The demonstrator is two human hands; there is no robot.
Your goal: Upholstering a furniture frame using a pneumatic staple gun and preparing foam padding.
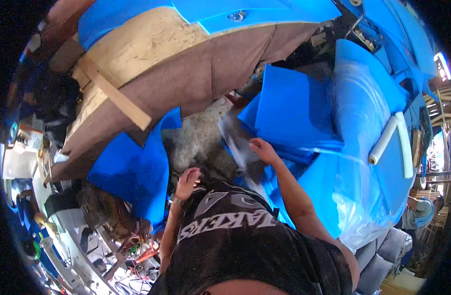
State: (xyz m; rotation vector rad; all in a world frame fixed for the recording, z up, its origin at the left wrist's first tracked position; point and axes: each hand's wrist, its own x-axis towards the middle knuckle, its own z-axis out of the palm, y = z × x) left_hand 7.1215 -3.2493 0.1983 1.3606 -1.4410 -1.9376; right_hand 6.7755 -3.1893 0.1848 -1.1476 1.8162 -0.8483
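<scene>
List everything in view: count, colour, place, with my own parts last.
Table: one, pale wood top, upper left
Cloth: count unclear, brown, along the table's near side
Plank: one, light wood, table's left end
Sheets: several, blue, on the table, left and right
Plastic wrap: count unclear, clear, over right-hand sheets
Tube: one, white, bent, right
Co-worker: one, greyish top, far right
Clutter: uncountable, mixed colours, lower left
Shirt: one, black, bottom centre
Left hand: one, bare, before the shirt
Right hand: one, bare, by the right-hand sheets
</scene>
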